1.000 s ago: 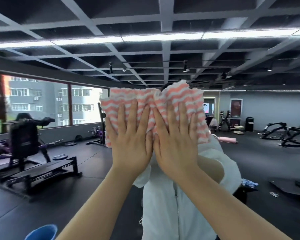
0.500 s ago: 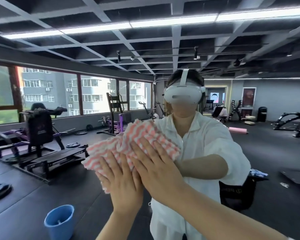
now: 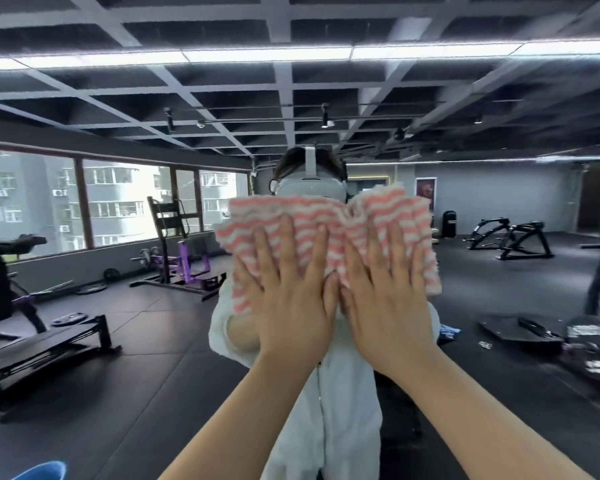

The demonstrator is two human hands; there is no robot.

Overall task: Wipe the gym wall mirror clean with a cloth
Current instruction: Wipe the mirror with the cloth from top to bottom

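Pressing under both flat hands (image 3: 340, 299), the cloth (image 3: 326, 237) covers the mirror (image 3: 118, 341).

The cloth (image 3: 326, 233) was a soft, nubbly terry weave, matt, in pink and white wavy stripes, puckering into folds above the fingers of both flat hands. The mirror (image 3: 499, 289) behind it was smooth, glossy glass, throwing back a sharp reflection. In that reflection, below the hands, a shirt (image 3: 329, 427) looked like thin white matt fabric, and the floor (image 3: 146, 358) to the left like dull dark rubber tiles.
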